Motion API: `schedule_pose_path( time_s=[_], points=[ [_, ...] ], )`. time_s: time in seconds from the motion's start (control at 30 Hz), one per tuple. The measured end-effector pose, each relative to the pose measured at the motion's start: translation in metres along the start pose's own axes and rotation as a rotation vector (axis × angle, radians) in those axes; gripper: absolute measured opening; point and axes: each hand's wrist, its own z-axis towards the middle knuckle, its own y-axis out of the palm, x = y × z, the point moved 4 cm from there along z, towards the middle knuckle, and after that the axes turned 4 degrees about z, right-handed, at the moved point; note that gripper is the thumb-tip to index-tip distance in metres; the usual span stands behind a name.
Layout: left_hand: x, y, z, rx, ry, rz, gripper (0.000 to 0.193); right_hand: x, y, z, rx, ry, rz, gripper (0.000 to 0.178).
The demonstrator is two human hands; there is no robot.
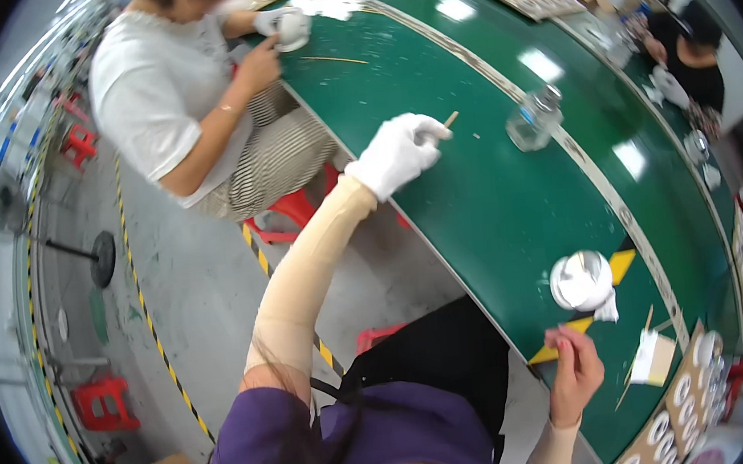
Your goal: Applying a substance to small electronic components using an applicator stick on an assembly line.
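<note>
My left hand [397,153], in a white glove, reaches out over the green table with its fingers curled round a thin wooden stick [452,119]. Only the stick's short end shows beyond the fingers. Bare and close to the table's near edge, my right hand [575,369] has its fingers drawn together; whether something small is between them I cannot make out. Just beyond it stands a round white container [581,281] with a white cloth or paper piece [607,308] at its side. A clear glass bottle with a metal top [536,118] stands to the right of my left hand.
Thin sticks and a white-and-tan pad [652,357] lie at right, beside a cardboard tray [676,417] of white rings. A co-worker in a white shirt [161,91] sits at upper left, handling a white round piece [292,31]. A red stool [102,405] stands on the floor.
</note>
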Motion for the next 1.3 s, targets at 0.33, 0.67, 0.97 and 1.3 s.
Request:
schedule_pose_path(
  time_s=[0.33, 0.67, 0.97, 1.3],
  points=[
    [0.13, 0.145, -0.103, -0.68, -0.177, -0.975, 0.013, 0.006, 0.008, 0.006, 0.262, -0.076, 0.089, 0.022],
    [0.128, 0.164, -0.071, -0.163, 0.176, -0.373, 0.106, 0.007, -0.042, 0.022, 0.406, -0.185, 0.14, 0.016],
    [0.122, 0.203, -0.061, -0.256, 0.237, -0.11, 0.092, 0.012, -0.028, 0.039, 0.265, -0.408, -0.231, 0.017],
    [0.123, 0.181, -0.062, -0.324, 0.317, 0.021, 0.084, -0.001, -0.016, 0.06, 0.158, -0.612, -0.397, 0.015]
  ],
)
